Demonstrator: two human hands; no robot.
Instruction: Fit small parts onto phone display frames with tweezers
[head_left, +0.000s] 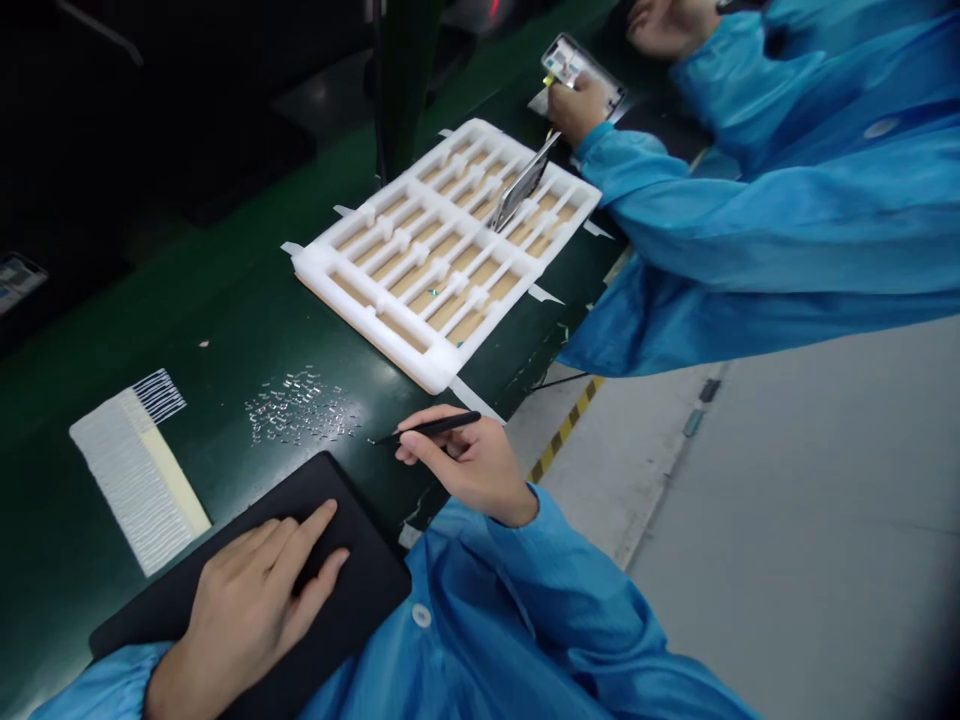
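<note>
My right hand (472, 462) is closed around black tweezers (442, 425), whose tips point left over the green tabletop. A tiny shiny bit seems to sit at the tips, too small to name. Left of them lies a scatter of small metal pieces (300, 410). My left hand (259, 590) rests on a flat black pad (330, 490), fingers stretched out and holding nothing. Beyond the pad is a pale sheet (135, 480) with rows of thin strips and a cream edge.
A white foam tray (330, 262) with slots stands ahead, one device (521, 190) leaning in it. To the upper right, a co-worker's hand (577, 108) holds a phone-like device (570, 60). The table's edge runs along the right, above a grey floor (787, 480).
</note>
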